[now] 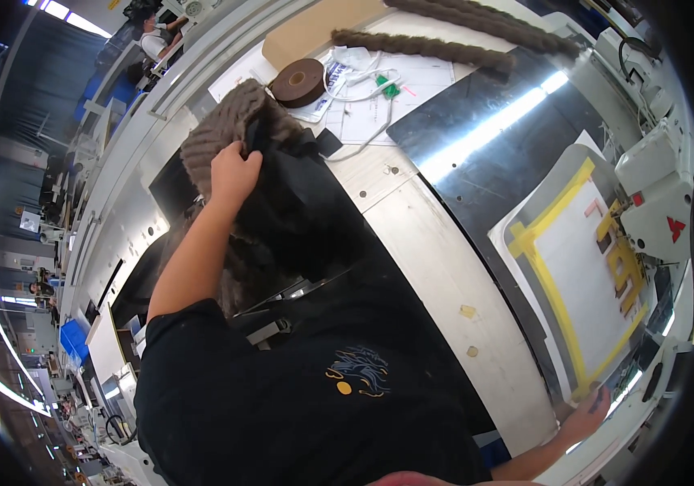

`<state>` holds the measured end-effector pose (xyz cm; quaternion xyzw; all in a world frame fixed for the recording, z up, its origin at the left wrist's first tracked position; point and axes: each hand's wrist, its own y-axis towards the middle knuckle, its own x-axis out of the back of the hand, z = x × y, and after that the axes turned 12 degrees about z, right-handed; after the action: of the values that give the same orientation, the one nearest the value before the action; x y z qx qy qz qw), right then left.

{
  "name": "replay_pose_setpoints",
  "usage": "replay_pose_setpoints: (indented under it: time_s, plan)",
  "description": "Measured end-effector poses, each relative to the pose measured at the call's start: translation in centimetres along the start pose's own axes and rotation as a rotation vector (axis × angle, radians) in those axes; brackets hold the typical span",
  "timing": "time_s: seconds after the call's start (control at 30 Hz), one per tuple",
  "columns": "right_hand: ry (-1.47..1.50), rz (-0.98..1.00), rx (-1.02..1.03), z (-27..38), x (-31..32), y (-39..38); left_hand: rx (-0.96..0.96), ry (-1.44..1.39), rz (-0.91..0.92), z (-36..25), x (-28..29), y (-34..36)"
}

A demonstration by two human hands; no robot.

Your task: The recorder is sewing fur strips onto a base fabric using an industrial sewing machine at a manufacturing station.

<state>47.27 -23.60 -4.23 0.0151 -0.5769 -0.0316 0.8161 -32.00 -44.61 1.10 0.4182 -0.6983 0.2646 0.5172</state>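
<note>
My left hand [236, 172] is closed on a brown ribbed fur piece with black lining [229, 121], pinching it where fur meets lining. Black fabric [290, 194] spreads below and to the right of that hand. At the lower right my right hand [583, 417] has its fingers curled at the near corner of a flat sewing template [578, 275]. This template is a white and clear sheet edged with yellow tape, with brown pieces along its right side. It lies beside a white sewing machine head [655, 194].
A roll of brown tape [298, 83], papers [424, 77] and a white cord [371, 146] lie at the back. Long brown fur strips [420, 47] stretch across the far side. Metal scissors or a similar tool [302, 289] lie near my body. Another person [155, 40] sits far left.
</note>
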Motion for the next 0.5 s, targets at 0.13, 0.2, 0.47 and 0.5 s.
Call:
replay_pose_setpoints:
  time_s: [0.13,0.2,0.47,0.5]
  plan:
    - [0.067,-0.001,-0.011,0.1,0.0,0.0,0.002,0.163,0.046,-1.4,0.7,-0.7]
    - [0.06,-0.016,0.002,0.8,0.2,-0.3,0.027,0.215,0.114,-1.4,0.8,-0.5]
    - [0.055,-0.048,0.048,-0.2,-0.4,-0.6,-0.03,0.016,0.658,5.9,2.8,3.8]
    - [0.049,-0.054,0.092,-0.4,-0.7,-0.6,-0.051,0.016,0.652,6.4,3.4,3.9]
